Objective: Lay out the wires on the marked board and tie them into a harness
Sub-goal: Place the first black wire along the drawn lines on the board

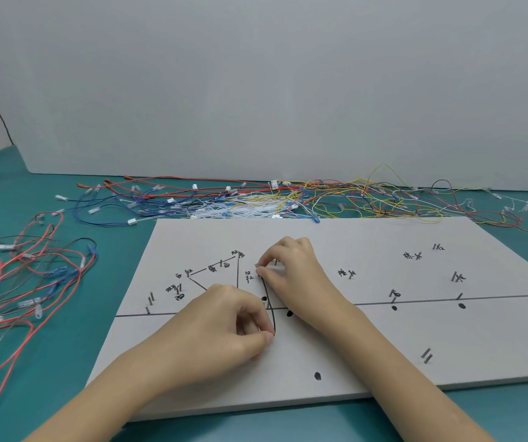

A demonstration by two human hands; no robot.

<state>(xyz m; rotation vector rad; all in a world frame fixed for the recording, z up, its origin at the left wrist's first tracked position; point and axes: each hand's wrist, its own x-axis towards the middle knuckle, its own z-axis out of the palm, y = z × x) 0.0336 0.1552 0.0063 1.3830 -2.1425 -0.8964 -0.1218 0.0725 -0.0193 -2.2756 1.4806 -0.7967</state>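
- Head view: a white board (368,244) is laid flat on a green surface (119,247), and black lines, dots and small written marks are drawn on it.
- Small grey pins (426,356) are stuck upright in the board in many spots.
- A thin black wire (271,309) is laid on the middle of the board, running from up near the written marks down toward the near edge.
- The top end of the black wire is pinched by the right hand (291,269) between thumb and fingertips, just beside a pin.
- The lower end of the black wire is pinched by the left hand (224,323), with the fingers curled in tight.
- Both hands are rested on the board, close to each other but not touching.
- A big pile of loose wires (256,199) in red, blue, white and yellow is spread along the far edge of the board, next to a white wall (256,84).
- Another bunch of red and black wires (17,275) is left on the surface to the left of the board.
- Small clear plugs are seen on the ends of many loose wires.
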